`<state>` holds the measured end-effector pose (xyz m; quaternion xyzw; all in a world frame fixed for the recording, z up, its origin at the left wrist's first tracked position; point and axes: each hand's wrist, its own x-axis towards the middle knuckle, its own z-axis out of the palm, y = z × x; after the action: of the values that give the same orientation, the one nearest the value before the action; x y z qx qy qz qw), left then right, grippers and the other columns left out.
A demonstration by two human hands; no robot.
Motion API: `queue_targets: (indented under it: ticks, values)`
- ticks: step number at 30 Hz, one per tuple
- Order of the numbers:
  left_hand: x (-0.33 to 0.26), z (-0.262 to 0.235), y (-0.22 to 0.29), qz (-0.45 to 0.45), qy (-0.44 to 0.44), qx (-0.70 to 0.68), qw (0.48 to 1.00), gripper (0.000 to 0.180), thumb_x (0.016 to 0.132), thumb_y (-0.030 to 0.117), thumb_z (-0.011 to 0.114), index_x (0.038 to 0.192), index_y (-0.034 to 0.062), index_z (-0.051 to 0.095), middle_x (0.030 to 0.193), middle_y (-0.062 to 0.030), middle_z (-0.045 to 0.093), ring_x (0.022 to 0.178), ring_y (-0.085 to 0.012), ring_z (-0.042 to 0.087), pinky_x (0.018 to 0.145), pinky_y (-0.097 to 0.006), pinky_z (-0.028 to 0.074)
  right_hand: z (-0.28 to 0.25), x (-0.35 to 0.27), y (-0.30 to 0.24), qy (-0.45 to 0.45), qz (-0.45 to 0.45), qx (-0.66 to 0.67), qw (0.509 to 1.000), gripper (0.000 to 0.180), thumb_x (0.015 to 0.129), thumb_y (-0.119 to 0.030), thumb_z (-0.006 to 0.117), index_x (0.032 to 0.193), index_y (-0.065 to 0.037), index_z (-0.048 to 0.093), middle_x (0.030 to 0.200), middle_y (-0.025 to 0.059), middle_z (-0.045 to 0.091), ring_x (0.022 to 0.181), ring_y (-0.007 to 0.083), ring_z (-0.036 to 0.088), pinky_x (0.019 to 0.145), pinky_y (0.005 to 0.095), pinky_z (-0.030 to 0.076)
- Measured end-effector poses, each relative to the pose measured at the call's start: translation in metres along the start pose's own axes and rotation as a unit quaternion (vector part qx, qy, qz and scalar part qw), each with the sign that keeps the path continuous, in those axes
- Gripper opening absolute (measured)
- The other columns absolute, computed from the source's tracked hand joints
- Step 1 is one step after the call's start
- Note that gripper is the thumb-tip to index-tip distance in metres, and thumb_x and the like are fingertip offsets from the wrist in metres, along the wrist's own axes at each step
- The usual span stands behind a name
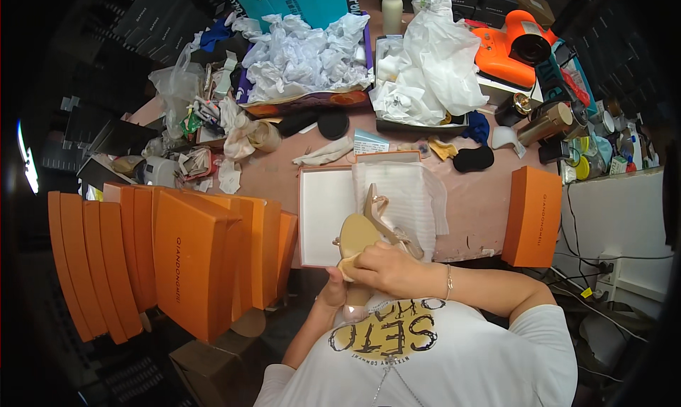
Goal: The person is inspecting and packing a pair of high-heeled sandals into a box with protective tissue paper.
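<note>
Beige strappy sandal [369, 229] in both hands, right hand [386, 268], left hand [332, 290]

Bare bench [482, 201] lies open between the open shoebox [323, 215] and the orange lid [533, 215] at right. Stacked orange boxes [177, 265] wall off the left; crumpled paper [305, 52] and clutter crowd the far side.

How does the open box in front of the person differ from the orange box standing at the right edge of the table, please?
The open box lies flat on the table with its white inside showing; the orange box is shut and stands at the table's right edge. The open box holds white wrapping tissue at its right side, while nothing shows in the shut one. The open box sits just beyond the beige shoe in both hands. Both have orange outsides.
</note>
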<state>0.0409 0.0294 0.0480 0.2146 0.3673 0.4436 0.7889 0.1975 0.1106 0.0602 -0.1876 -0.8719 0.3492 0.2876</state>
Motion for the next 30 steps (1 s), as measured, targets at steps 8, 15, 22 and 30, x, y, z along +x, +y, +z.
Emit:
queue_targets:
  ticks: [8,15,22,30]
  values:
    - [0.013,-0.032,-0.009,-0.047,0.046,-0.056,0.996,0.114,0.069,0.089,0.002,0.125,-0.0015,0.043,0.1,-0.0114,0.059,0.08,-0.0179,0.061,0.073,-0.03,0.051,0.013,0.01,0.009,0.023,0.105,-0.061,0.992,0.029,0.075,-0.011,0.061,0.103,-0.003,0.062,0.093,0.0094,0.054,0.086,0.0271,0.052,0.076,0.0368,0.043]
    - [0.009,-0.047,-0.015,0.005,0.129,-0.131,0.983,0.105,0.076,0.084,0.006,0.126,-0.001,0.043,0.109,-0.0142,0.058,0.099,-0.0222,0.058,0.087,-0.034,0.047,0.041,-0.02,-0.007,-0.12,0.028,0.108,0.986,0.023,0.076,-0.006,0.063,0.098,-0.003,0.064,0.087,0.0085,0.054,0.082,0.0245,0.053,0.076,0.0367,0.043]
    - [0.006,-0.04,-0.011,0.052,0.182,-0.069,0.979,0.102,0.078,0.083,0.007,0.125,0.0001,0.043,0.106,-0.0127,0.058,0.097,-0.0198,0.058,0.084,-0.032,0.047,0.033,-0.002,-0.006,-0.033,0.033,0.024,0.999,0.026,0.075,-0.008,0.064,0.101,-0.007,0.065,0.084,0.0064,0.054,0.081,0.022,0.053,0.072,0.0338,0.04]
    - [0.001,-0.031,-0.011,0.057,0.11,-0.024,0.992,0.095,0.079,0.082,0.021,0.127,0.0017,0.039,0.105,-0.0079,0.055,0.085,-0.0139,0.059,0.071,-0.028,0.051,0.028,-0.016,-0.004,0.039,0.027,-0.031,0.998,0.034,0.073,-0.007,0.063,0.108,-0.008,0.063,0.09,0.0059,0.055,0.081,0.0228,0.052,0.073,0.0343,0.039]
